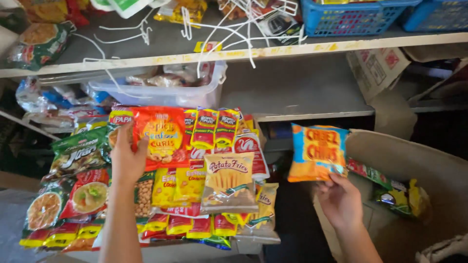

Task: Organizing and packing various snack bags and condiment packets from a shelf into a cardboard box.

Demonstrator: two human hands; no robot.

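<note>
Holding an orange-and-blue snack bag (318, 152) by its bottom edge, right of centre: right hand (340, 198), grip pinched on the pack, bag upright above a cardboard box (414, 160) at lower right. Left hand (127, 157) raised at left centre, fingers closed on the edge of a red curls packet (163, 136) in the hanging snack display. Beige potato fries pack (229, 182) hung just right of that, centre frame. Green noodle packs (78, 153) at far left. Clear plastic tub (165, 92) behind the display, upper centre. White wire hangers (229, 24) lay on the top shelf (292, 46); blue basket (353, 17) at upper right.
</note>
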